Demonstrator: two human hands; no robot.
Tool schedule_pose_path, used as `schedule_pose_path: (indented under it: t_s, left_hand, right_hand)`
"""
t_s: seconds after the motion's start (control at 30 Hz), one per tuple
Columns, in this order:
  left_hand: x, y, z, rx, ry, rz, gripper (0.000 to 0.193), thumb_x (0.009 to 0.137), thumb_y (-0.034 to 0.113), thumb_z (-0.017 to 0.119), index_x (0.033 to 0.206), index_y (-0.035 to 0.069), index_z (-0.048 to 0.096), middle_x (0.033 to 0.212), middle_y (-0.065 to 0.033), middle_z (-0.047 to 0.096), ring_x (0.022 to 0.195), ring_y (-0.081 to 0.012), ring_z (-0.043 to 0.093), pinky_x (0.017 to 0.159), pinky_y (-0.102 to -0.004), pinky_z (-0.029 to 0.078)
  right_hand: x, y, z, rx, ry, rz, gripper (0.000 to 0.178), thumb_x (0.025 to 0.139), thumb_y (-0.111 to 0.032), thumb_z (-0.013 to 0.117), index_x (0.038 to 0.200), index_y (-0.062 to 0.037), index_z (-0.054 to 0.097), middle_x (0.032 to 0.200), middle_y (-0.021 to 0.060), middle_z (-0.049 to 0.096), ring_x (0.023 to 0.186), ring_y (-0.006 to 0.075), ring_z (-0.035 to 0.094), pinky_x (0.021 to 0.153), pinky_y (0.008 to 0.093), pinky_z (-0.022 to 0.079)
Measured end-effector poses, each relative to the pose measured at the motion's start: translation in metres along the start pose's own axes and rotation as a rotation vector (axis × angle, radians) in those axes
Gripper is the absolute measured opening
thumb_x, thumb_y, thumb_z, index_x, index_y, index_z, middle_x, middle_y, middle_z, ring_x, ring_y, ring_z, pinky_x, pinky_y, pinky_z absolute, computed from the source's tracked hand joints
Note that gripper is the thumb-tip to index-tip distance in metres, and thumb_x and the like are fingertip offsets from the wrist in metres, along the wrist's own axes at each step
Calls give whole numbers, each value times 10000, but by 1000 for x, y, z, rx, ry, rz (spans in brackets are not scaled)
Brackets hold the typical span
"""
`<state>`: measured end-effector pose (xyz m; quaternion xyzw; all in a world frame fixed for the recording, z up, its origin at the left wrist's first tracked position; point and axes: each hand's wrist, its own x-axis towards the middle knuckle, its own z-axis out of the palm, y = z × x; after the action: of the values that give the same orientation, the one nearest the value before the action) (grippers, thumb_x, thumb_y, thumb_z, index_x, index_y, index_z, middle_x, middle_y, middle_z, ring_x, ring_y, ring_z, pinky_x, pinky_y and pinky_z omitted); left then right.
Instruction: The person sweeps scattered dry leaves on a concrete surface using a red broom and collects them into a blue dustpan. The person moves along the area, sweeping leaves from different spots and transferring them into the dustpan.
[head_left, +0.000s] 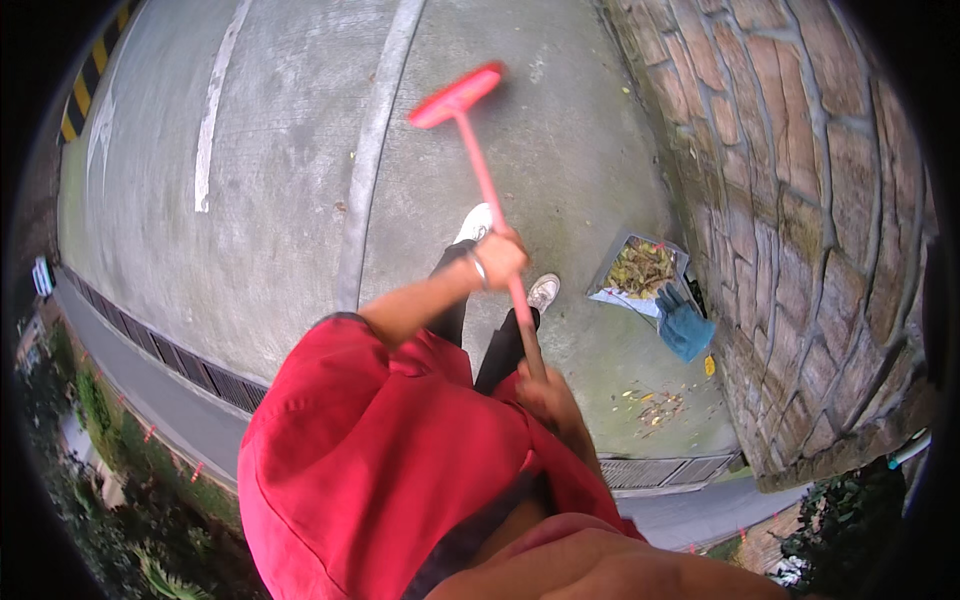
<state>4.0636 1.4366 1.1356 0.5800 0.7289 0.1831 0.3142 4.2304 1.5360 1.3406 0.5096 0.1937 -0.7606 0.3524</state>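
Note:
A red broom with a wide head reaches out ahead of me, and its head is blurred by motion. My left hand, with a band at the wrist, is wrapped round the middle of the handle. Lower down, near the handle's end, my right hand is closed on it as well. The broom head hangs over or rests on the concrete floor; which one I cannot tell. To the right of my feet a grey dustpan-like container holds dry leaves. A teal glove lies over its near edge.
A stone wall runs along the right. Loose leaves lie scattered near a metal drain grate. White painted lines cross the floor on the left, with a black-and-yellow striped barrier at the far left. My shoes stand behind the broom.

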Motion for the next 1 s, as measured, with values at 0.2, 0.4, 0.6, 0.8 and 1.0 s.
schedule_pose_path:
  t_s: [0.2,0.4,0.6,0.8,1.0]
  left_hand:
    - [-15,-108,8,110,-261,-293,175,510,252,676,567,120,575,603,-98,560,643,-320,585,615,-404,496]
    - [38,-54,67,-30,-51,4,99,555,206,632,604,125,604,648,-90,586,728,-276,587,725,-362,472]
    - [-14,41,82,-56,-140,110,57,554,207,616,569,152,611,611,-29,585,718,-200,580,742,-329,432]
    - [-17,-4,127,46,-249,118,86,588,233,606,571,153,582,610,-42,580,683,-214,590,698,-331,427]
    - [21,-89,116,109,-135,31,82,628,190,568,574,130,586,629,-56,588,732,-227,575,716,-336,440]
  right_hand:
    - [106,-52,-2,343,-369,-4,68,856,-41,482,920,-55,463,528,-56,351,336,46,309,318,218,239]
    - [82,10,-59,179,-65,-132,57,871,-49,458,918,-77,443,530,-45,349,341,54,333,315,222,272]
    - [30,100,-58,-536,320,-151,164,785,-146,594,863,-23,518,752,35,547,703,139,525,630,306,428]
    - [77,104,-78,-418,270,-95,119,778,-117,580,840,-39,515,701,1,497,651,93,480,572,277,409]
    - [153,41,-77,-169,51,-241,124,823,-10,526,855,-98,446,553,-22,410,365,76,392,310,238,301]
